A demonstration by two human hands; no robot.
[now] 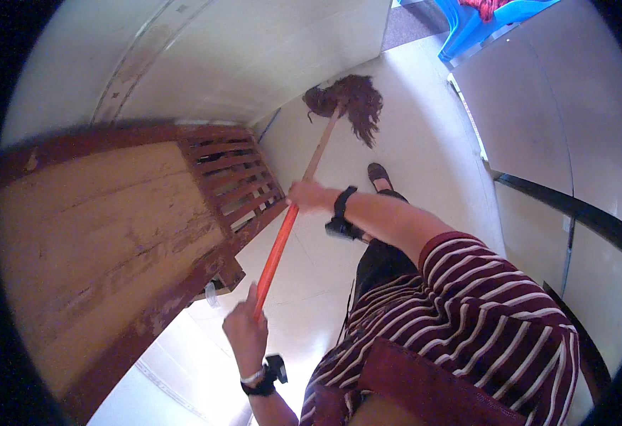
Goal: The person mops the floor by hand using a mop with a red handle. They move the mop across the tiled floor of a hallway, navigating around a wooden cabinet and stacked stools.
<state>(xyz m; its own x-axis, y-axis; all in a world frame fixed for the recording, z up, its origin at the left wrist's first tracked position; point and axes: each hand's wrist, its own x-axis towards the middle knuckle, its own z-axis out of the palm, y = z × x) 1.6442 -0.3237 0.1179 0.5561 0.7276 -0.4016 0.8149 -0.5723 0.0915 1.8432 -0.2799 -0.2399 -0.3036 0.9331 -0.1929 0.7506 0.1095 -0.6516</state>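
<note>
A string mop with dark, wet-looking strands [351, 104] rests on the pale tiled floor [417, 106] ahead of me. Its stick [278, 247] is bare wood near the head and orange-red higher up, and slants back towards my body. My right hand [310, 195] is wrapped around the stick about midway, where the two colours meet. Nearer the top end, my left hand [246, 322] grips the orange-red part with the thumb along it. Each wrist wears a black strap with a small device. My shod foot [379, 173] stands behind the mop head.
A brown wooden furniture piece [114, 229] with a slatted section [236, 175] stands close on the left. Pale walls rise ahead [268, 53] and, panelled, on the right [534, 112]. A blue plastic chair [463, 32] with red cloth [485, 8] is at the far right.
</note>
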